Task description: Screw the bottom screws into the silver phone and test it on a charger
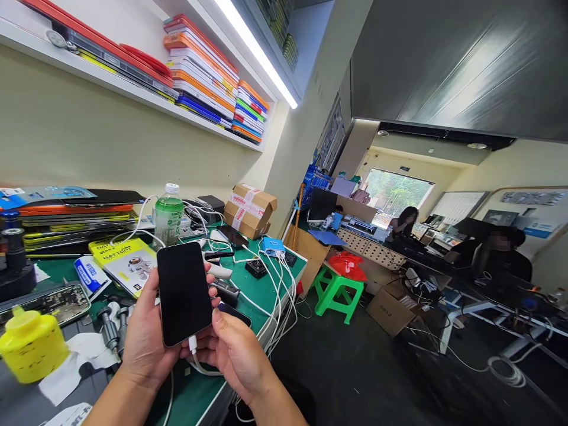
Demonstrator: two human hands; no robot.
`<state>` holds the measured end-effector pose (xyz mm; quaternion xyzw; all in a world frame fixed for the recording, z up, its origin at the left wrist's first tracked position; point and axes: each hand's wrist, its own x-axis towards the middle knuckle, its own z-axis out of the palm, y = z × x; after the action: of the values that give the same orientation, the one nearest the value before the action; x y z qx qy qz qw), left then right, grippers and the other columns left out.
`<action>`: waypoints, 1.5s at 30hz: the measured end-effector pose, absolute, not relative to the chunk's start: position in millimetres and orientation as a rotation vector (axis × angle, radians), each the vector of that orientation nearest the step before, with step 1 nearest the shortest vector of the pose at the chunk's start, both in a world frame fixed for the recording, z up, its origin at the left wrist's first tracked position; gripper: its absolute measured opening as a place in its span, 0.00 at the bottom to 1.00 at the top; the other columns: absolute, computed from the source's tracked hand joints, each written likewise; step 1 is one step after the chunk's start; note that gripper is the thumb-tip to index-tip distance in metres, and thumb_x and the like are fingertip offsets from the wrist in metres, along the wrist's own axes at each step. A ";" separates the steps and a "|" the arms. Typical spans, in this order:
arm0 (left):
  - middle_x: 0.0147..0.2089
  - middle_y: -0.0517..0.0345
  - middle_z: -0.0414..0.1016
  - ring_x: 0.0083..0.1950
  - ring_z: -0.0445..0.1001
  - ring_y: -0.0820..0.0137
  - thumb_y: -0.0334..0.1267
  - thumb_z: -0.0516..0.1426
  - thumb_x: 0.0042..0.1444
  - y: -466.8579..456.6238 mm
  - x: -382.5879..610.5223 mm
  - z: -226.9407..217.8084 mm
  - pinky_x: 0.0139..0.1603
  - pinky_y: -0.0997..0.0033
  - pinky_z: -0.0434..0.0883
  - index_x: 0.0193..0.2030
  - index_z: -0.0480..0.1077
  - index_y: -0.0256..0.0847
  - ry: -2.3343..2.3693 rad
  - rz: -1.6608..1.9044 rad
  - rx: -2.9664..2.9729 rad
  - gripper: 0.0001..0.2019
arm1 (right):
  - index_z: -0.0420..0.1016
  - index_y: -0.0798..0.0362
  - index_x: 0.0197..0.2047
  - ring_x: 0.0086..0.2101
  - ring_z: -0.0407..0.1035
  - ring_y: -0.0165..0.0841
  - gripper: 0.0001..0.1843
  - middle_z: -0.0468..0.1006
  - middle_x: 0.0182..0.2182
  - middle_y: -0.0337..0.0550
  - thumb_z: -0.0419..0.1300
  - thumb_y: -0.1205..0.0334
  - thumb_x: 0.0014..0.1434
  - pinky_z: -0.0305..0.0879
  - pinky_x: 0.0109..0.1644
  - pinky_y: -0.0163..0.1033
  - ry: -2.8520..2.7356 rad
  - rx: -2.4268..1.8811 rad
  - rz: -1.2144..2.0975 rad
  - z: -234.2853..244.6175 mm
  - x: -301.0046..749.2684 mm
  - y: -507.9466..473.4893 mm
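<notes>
A smartphone (185, 293) with a black, dark screen is held up above the green work mat (202, 395). My left hand (146, 331) is closed round its left side, with fingertips showing at the right edge. My right hand (235, 349) grips the lower right corner, thumb on the edge and fingers underneath. A white charging cable (192, 344) is at the phone's bottom edge, its plug apparently in the port. To the left lie an opened phone (66, 303) with its board exposed, screwdrivers (110, 328) and a yellow dispenser bottle (33, 346).
A green drink bottle (168, 219), a yellow battery box (126, 263) and a cardboard box (249, 210) stand behind the phone. White cables run from a blue charger (273, 245) over the table's right edge. A green stool (339, 293) and two people are to the right.
</notes>
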<state>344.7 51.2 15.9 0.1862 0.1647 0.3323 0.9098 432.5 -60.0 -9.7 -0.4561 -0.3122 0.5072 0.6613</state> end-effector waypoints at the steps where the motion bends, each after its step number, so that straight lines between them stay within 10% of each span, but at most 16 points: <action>1: 0.53 0.38 0.77 0.41 0.81 0.54 0.56 0.48 0.69 51.3 344.7 15.7 0.44 0.52 0.78 0.58 0.77 0.33 0.324 0.686 0.392 0.30 | 0.75 0.65 0.50 0.39 0.76 0.36 0.35 0.78 0.41 0.59 0.61 0.36 0.62 0.67 0.50 0.43 -0.704 -1.037 1.149 -9.6 432.4 -60.0; 45: 0.51 0.33 0.76 0.39 0.80 0.53 0.55 0.46 0.70 47.3 344.0 24.3 0.43 0.52 0.78 0.63 0.72 0.30 0.326 0.683 0.382 0.31 | 0.76 0.65 0.48 0.39 0.76 0.38 0.36 0.78 0.41 0.59 0.63 0.34 0.59 0.68 0.51 0.46 -0.685 -1.086 1.115 -9.1 431.1 -61.7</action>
<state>344.0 47.3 24.3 0.1852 0.1582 0.3314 0.9115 431.1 -61.7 -9.1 -0.4798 -0.3028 0.4927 0.6599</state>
